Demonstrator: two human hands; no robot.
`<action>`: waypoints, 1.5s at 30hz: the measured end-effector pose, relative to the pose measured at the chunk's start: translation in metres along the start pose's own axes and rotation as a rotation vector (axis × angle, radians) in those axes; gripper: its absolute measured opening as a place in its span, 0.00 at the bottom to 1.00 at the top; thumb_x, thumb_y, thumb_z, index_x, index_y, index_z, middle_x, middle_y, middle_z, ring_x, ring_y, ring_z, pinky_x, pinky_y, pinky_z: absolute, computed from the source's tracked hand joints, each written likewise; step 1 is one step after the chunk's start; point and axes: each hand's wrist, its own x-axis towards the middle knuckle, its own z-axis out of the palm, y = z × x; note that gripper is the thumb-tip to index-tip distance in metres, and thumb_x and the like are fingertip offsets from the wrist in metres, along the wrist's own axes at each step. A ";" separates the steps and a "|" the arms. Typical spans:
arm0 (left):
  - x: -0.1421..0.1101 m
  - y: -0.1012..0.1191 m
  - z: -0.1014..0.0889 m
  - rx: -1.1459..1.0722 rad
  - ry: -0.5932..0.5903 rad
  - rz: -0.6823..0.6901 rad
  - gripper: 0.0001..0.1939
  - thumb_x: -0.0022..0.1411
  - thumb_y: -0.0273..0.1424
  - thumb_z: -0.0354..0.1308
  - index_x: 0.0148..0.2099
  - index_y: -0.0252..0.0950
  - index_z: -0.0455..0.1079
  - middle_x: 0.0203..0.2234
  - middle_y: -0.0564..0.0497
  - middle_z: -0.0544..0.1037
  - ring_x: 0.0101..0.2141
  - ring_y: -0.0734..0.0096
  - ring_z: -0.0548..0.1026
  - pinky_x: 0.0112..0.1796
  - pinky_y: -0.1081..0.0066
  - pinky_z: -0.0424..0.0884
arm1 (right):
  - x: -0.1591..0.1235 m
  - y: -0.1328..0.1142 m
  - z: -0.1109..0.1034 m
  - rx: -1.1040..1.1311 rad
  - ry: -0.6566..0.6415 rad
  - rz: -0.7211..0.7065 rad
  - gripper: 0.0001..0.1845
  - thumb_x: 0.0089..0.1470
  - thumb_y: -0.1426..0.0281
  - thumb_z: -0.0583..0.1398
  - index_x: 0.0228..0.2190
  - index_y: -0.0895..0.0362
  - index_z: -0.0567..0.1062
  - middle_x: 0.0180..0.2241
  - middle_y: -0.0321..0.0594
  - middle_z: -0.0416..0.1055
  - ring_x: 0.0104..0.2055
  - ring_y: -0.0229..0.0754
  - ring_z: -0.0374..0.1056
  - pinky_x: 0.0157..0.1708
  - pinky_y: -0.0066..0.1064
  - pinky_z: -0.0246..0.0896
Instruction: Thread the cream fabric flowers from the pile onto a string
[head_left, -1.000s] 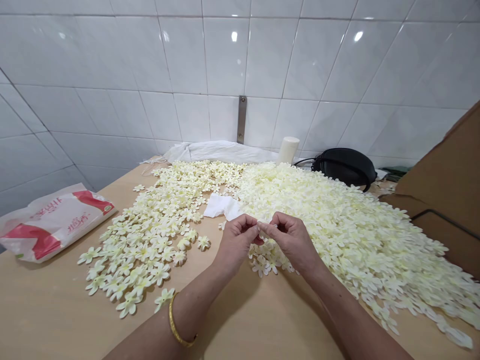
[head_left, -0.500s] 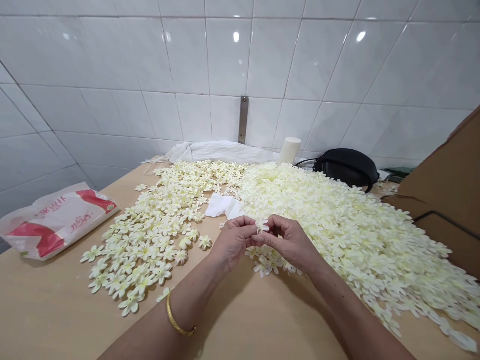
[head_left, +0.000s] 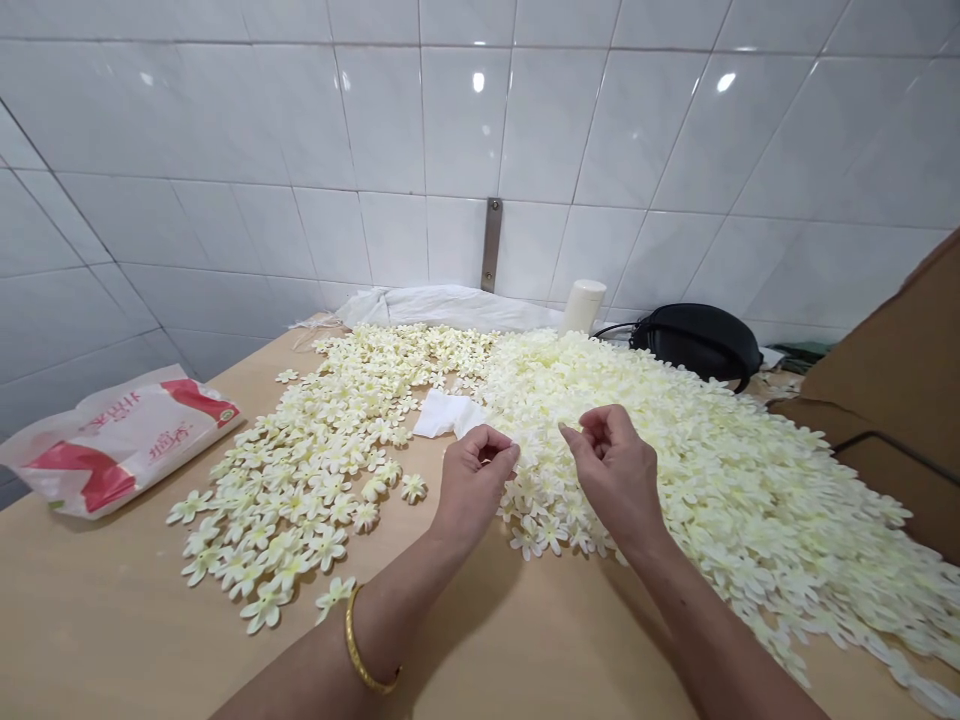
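My left hand (head_left: 472, 482) is closed in a pinch, thumb against forefinger, at the near left edge of the large heap of pale artificial flower heads (head_left: 697, 470). Whatever sits in that pinch blends with the white petals behind it. To its right, my right hand (head_left: 616, 470) is raised over the heap's near side, its fingers curled in and the thumb pointing left. I cannot make out anything between those fingers. The hands are apart. Left of them, a looser spread of creamy flower heads (head_left: 300, 480) covers the table, some with fuller layers of petals.
A folded white tissue (head_left: 448, 413) lies between the two groups of flowers. A red-and-white plastic packet (head_left: 135, 440) rests at left. Toward the tiled wall stand a cream cylinder (head_left: 583, 307) and a black bag (head_left: 696, 343). A cardboard box (head_left: 885, 350) borders the right side.
My hands, previously together at a small white flower, have separated. The right hand moved up and to the right; the left stays pinched at nearly the same spot. The view shifted slightly.
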 end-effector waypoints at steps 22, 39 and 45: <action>-0.001 0.005 0.001 -0.240 -0.023 -0.066 0.08 0.42 0.25 0.58 0.30 0.34 0.66 0.20 0.58 0.65 0.23 0.80 0.65 0.28 0.75 0.68 | -0.009 -0.002 0.011 -0.003 -0.259 -0.403 0.05 0.51 0.74 0.54 0.27 0.58 0.70 0.25 0.39 0.67 0.27 0.36 0.63 0.28 0.27 0.59; 0.002 0.001 0.000 -0.231 -0.010 -0.051 0.09 0.41 0.23 0.57 0.30 0.34 0.66 0.21 0.57 0.67 0.22 0.80 0.66 0.26 0.75 0.68 | -0.004 0.001 0.007 -0.043 -0.265 -0.039 0.10 0.51 0.70 0.50 0.22 0.57 0.66 0.19 0.36 0.65 0.21 0.36 0.62 0.21 0.27 0.56; 0.000 0.001 0.001 -0.168 0.004 -0.024 0.08 0.42 0.23 0.55 0.30 0.34 0.65 0.21 0.57 0.66 0.22 0.80 0.66 0.26 0.76 0.68 | -0.005 0.000 0.007 -0.197 -0.102 -0.267 0.03 0.48 0.73 0.53 0.28 0.57 0.67 0.26 0.39 0.66 0.25 0.38 0.61 0.23 0.28 0.55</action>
